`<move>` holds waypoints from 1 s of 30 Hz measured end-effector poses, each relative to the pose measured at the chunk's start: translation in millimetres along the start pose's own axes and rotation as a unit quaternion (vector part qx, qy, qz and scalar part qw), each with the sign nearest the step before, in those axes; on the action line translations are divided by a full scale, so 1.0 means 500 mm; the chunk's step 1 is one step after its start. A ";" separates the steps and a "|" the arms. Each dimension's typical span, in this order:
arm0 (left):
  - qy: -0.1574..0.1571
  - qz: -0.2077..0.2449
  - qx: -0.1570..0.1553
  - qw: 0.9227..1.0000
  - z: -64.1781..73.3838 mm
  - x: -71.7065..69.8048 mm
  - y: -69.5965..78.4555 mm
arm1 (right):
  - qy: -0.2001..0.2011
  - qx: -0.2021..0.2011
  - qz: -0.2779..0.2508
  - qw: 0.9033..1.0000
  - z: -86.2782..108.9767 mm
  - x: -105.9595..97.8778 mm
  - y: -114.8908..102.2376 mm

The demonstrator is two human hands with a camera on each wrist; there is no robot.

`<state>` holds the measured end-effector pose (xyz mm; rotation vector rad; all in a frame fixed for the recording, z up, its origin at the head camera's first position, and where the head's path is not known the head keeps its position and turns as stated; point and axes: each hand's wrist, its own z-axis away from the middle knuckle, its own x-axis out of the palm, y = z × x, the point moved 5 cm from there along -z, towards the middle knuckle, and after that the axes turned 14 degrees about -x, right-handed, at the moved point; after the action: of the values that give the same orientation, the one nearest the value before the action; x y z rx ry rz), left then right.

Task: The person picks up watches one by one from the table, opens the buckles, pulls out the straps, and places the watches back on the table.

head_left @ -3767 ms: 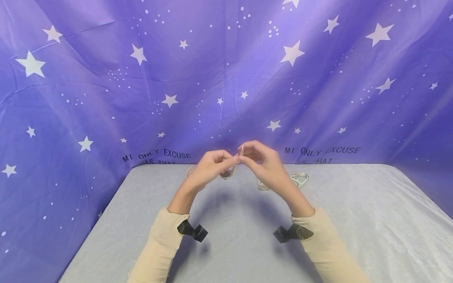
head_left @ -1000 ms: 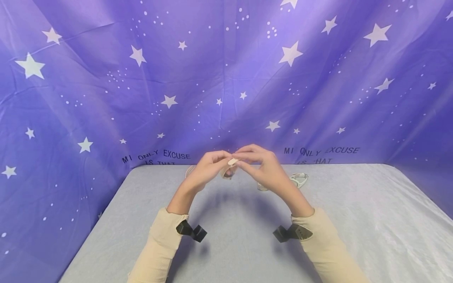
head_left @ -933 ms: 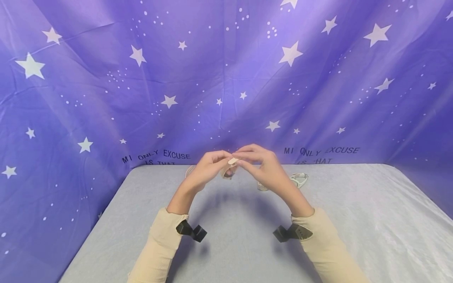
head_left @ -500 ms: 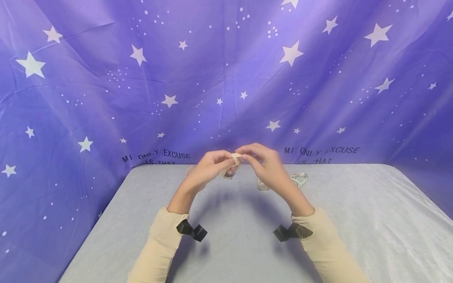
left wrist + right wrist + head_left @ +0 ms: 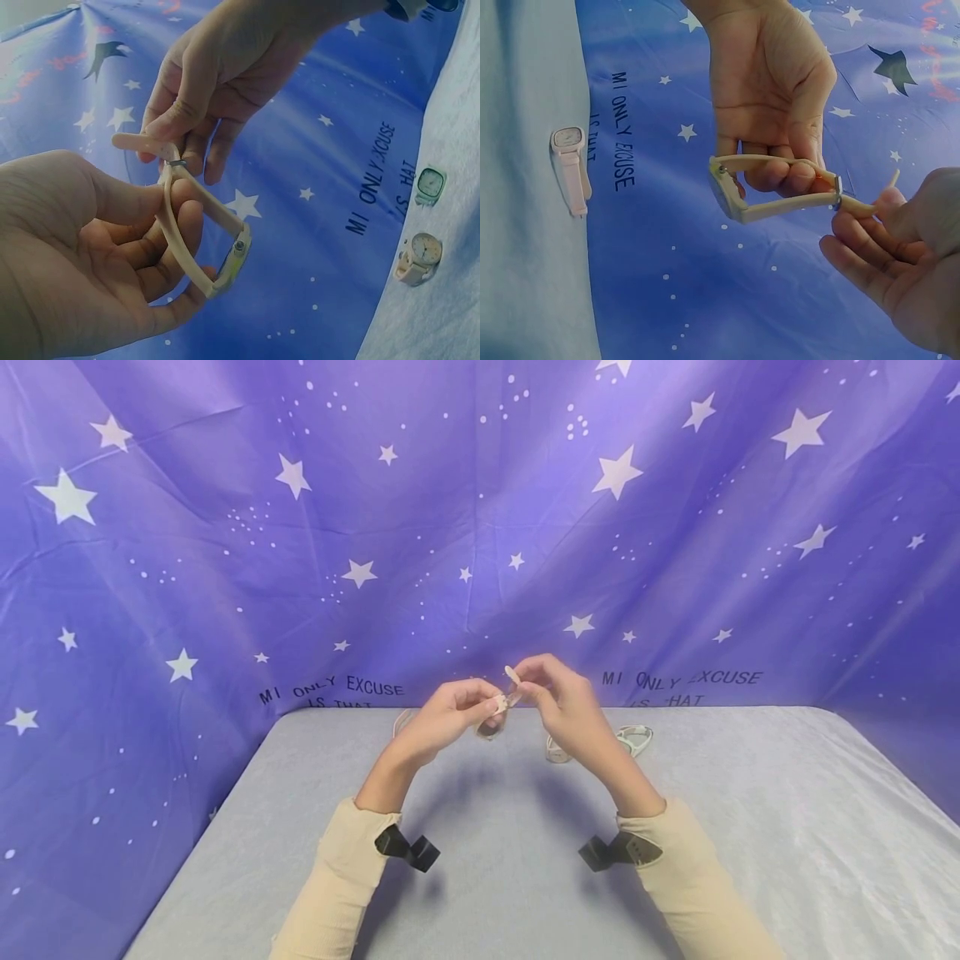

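Note:
Both hands hold a cream wristwatch (image 5: 178,247) up above the far part of the table. My left hand (image 5: 447,714) pinches its strap near the metal buckle (image 5: 838,193), with fingers inside the loop; the watch case (image 5: 726,187) hangs at the far end of that loop. Between thumb and fingers, my right hand (image 5: 561,703) pinches the strap's free end (image 5: 136,142), which sticks out past the buckle. The strap passes through the buckle, so the band forms a ring. The dial's face is turned away in both wrist views.
On the grey cloth-covered table (image 5: 480,885) lie a mint-green watch (image 5: 431,184), a round-faced watch (image 5: 424,251) with a pale strap, and a pink watch (image 5: 571,161) toward the left. A purple star-patterned curtain (image 5: 450,527) hangs right behind the table.
Over the last second my right hand has risen slightly and shifted right, drawing the strap's free end up from between the hands. My left hand has stayed nearly in place with the watch.

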<state>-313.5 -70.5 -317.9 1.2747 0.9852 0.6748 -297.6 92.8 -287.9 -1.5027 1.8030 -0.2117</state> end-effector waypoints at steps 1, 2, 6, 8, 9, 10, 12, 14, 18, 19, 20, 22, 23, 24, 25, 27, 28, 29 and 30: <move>-0.001 -0.002 0.003 1.000 0.000 0.000 0.000 | 0.004 0.004 -0.002 1.000 0.000 0.000 0.001; -0.002 -0.003 0.005 1.000 0.001 0.000 0.002 | 0.009 0.009 -0.008 1.000 0.000 0.000 0.003; -0.007 -0.004 0.011 1.000 0.002 0.002 0.006 | 0.035 0.023 -0.032 0.999 -0.001 -0.004 0.008; -0.008 -0.003 0.012 1.000 0.002 0.002 0.007 | 0.047 0.021 -0.043 0.998 -0.002 -0.005 0.009; -0.007 -0.002 0.012 1.000 0.002 0.002 0.007 | 0.051 0.020 -0.045 0.997 -0.002 -0.007 0.009; -0.004 -0.001 0.010 1.000 0.002 0.001 0.007 | 0.054 0.018 -0.047 0.997 -0.002 -0.007 0.009; 0.001 0.002 0.005 1.000 0.001 -0.001 0.006 | 0.059 0.016 -0.050 0.997 -0.001 -0.008 0.009; 0.008 0.004 0.001 1.000 0.002 -0.003 0.005 | 0.062 0.015 -0.050 0.997 -0.001 -0.009 0.009; 0.016 0.010 -0.005 1.000 0.003 -0.004 0.005 | 0.061 0.017 -0.059 0.996 0.000 -0.011 0.009; 0.017 0.011 -0.004 1.000 0.003 -0.005 0.005 | 0.060 0.018 -0.065 0.996 0.000 -0.010 0.009; 0.019 0.011 -0.004 1.000 0.004 -0.005 0.005 | 0.058 0.020 -0.070 0.996 0.000 -0.010 0.009; 0.022 0.012 -0.005 1.000 0.005 -0.005 0.006 | 0.056 0.020 -0.084 0.995 0.000 -0.010 0.009; 0.024 0.011 -0.004 1.000 0.005 -0.005 0.006 | 0.055 0.020 -0.091 0.994 0.000 -0.010 0.008; 0.025 0.011 -0.003 1.000 0.006 -0.005 0.007 | 0.053 0.019 -0.102 0.993 0.000 -0.009 0.009; 0.027 0.011 -0.003 1.000 0.006 -0.005 0.008 | 0.050 0.018 -0.115 0.992 0.000 -0.008 0.008; 0.029 0.011 0.000 1.000 0.007 -0.004 0.010 | 0.040 0.016 -0.139 0.989 0.000 -0.004 0.006; 0.030 0.010 0.000 0.999 0.007 -0.004 0.011 | 0.034 0.015 -0.150 0.988 -0.001 -0.002 0.006; 0.032 0.009 0.000 0.999 0.007 -0.003 0.012 | 0.028 0.017 -0.160 0.987 -0.001 0.001 0.005; 0.034 0.009 -0.001 0.999 0.007 -0.004 0.011 | 0.023 0.018 -0.171 0.985 0.000 0.003 0.004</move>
<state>-310.6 -72.7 -311.9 1.2678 1.0295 0.7368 -299.2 92.1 -289.3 -1.7882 1.5558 -0.4477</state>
